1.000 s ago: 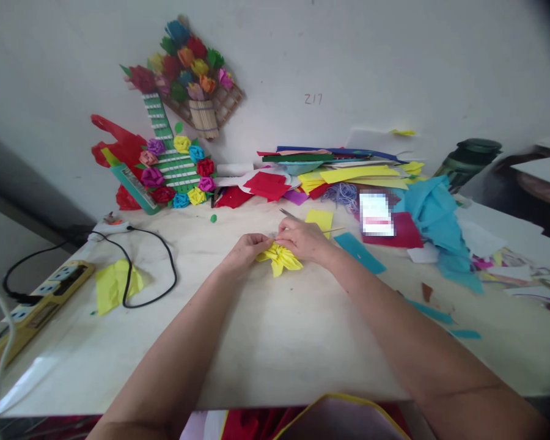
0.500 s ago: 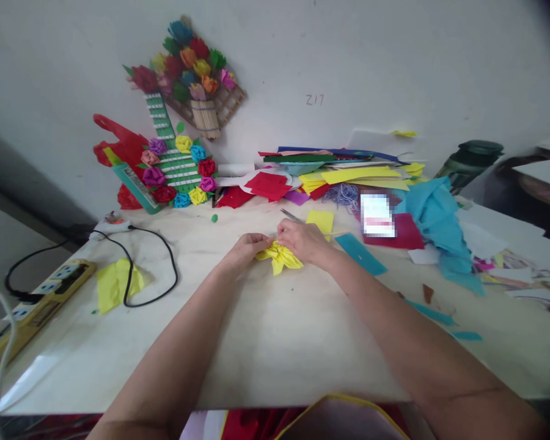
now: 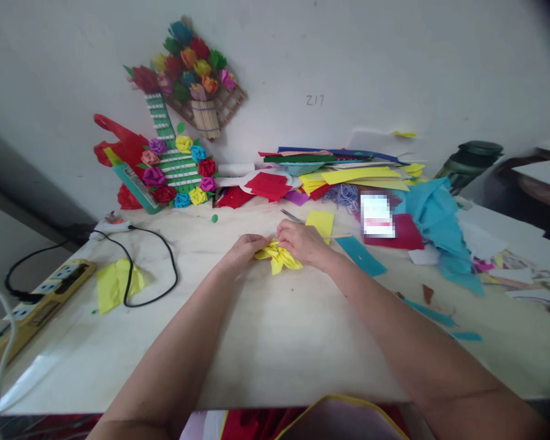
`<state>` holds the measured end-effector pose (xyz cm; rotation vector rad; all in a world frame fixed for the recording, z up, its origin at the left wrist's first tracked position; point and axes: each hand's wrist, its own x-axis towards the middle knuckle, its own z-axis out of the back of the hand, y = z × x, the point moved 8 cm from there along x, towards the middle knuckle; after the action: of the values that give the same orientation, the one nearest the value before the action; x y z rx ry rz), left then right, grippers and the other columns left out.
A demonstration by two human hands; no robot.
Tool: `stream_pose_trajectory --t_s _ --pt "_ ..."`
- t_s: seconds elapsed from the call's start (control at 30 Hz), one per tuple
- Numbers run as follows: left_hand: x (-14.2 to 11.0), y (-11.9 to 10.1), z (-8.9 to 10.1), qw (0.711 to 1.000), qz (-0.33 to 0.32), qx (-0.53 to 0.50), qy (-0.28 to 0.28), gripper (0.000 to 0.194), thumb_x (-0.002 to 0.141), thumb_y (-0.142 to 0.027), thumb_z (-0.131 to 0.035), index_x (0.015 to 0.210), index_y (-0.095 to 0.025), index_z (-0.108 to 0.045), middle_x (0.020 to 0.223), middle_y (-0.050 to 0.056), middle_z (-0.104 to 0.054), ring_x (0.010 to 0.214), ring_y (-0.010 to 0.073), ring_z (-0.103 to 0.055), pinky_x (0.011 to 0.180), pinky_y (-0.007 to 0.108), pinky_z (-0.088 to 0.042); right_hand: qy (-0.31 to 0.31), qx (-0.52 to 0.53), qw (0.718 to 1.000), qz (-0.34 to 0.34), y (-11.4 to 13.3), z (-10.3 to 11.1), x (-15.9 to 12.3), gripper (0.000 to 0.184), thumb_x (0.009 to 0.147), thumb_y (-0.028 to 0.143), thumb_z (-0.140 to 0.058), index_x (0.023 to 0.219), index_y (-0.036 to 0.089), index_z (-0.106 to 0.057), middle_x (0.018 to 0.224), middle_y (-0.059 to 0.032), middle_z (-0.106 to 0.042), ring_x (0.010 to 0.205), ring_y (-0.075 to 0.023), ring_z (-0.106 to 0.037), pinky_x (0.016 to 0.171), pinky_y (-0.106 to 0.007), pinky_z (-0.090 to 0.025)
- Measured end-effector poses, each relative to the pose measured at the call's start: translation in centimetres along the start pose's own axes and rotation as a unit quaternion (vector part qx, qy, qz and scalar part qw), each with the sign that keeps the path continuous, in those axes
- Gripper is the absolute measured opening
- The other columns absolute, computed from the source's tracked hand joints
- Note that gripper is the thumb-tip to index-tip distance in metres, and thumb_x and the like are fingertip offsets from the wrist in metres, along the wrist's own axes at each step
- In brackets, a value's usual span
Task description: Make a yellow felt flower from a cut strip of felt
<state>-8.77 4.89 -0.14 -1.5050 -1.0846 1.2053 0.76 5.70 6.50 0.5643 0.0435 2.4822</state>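
Note:
A yellow paper flower [image 3: 278, 258] with pointed, folded petals lies low over the white table, its petals pointing toward me. My left hand [image 3: 249, 247] is closed on its left side, thumb and fingers pinching the paper. From the right, my right hand [image 3: 302, 241] pinches the flower near its top, fingers curled. Part of the flower is hidden behind the fingers. Just beyond my right hand are scissors [image 3: 291, 215], only the blades showing, and a yellow paper piece [image 3: 321, 225]. A thin stick [image 3: 340, 236] pokes out to the right of that hand.
Blue paper [image 3: 361, 254] and a phone [image 3: 377, 215] on red paper lie to the right. Stacked coloured paper [image 3: 348, 174] lines the wall. At left are a glue bottle [image 3: 135, 189], a black cable [image 3: 176, 269], a power strip [image 3: 50, 293] and crumpled yellow paper [image 3: 117, 285].
Both hands stay in nearly the same place on the yellow flower. The fingers and petals have shifted only slightly.

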Motion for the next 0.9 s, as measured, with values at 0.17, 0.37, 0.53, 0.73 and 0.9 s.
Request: stream_pose_trajectory --t_s 0.17,0.37,0.53,0.73,0.9 --pt "0.0 0.0 -0.1 1.0 -0.004 -0.016 0.002 0.028 0.061 -0.036 -0.063 0.065 -0.009 -0.058 0.063 0.007 -0.059 0.057 0.0129 -0.054 0.059 0.026 -0.043 -0.002 0.001 1.0 -0.016 -0.1 0.0 0.1 0.007 0.075 0.022 -0.051 0.075 0.017 -0.055 0.088 0.0001 -0.054 0.076 -0.01 -0.05 0.057 -0.023 -0.032" --pt "0.1 0.1 0.1 1.0 -0.012 0.006 0.01 0.027 0.061 -0.035 -0.063 0.062 -0.009 -0.058 0.06 0.005 -0.057 0.056 0.0108 -0.052 0.058 0.024 -0.042 -0.009 0.015 0.999 -0.033 -0.4 0.2 0.3 0.008 0.071 0.022 -0.055 0.066 0.017 -0.054 0.081 0.0004 -0.055 0.084 -0.0126 -0.048 0.059 -0.023 -0.033" --pt "0.3 0.3 0.3 0.999 -0.018 0.024 0.011 0.026 0.059 -0.034 -0.065 0.066 -0.01 -0.059 0.063 0.005 -0.058 0.056 0.0105 -0.052 0.055 0.023 -0.039 0.002 0.022 0.999 -0.037 -0.6 0.1 0.2 0.008 0.072 0.024 -0.054 0.068 0.017 -0.056 0.083 0.001 -0.056 0.078 -0.0105 -0.049 0.056 -0.022 -0.031" --pt "0.2 0.3 0.4 0.999 -0.022 0.036 0.001 0.026 0.058 -0.033 -0.065 0.066 -0.01 -0.059 0.061 0.005 -0.058 0.054 0.01 -0.05 0.051 0.021 -0.035 0.027 0.035 0.998 -0.04 -0.8 -0.2 0.1 0.011 0.074 0.027 -0.052 0.071 0.019 -0.059 0.086 0.0016 -0.056 0.075 -0.0091 -0.05 0.058 -0.022 -0.031" --pt "0.3 0.4 0.7 0.998 -0.031 0.056 -0.012 0.027 0.058 -0.035 -0.064 0.067 -0.01 -0.06 0.061 0.005 -0.059 0.054 0.0106 -0.051 0.052 0.022 -0.035 0.044 0.027 0.997 -0.05 -1.0 -0.3 0.1 0.014 0.074 0.03 -0.051 0.073 0.02 -0.061 0.087 0.0015 -0.057 0.075 -0.0097 -0.052 0.058 -0.021 -0.031"
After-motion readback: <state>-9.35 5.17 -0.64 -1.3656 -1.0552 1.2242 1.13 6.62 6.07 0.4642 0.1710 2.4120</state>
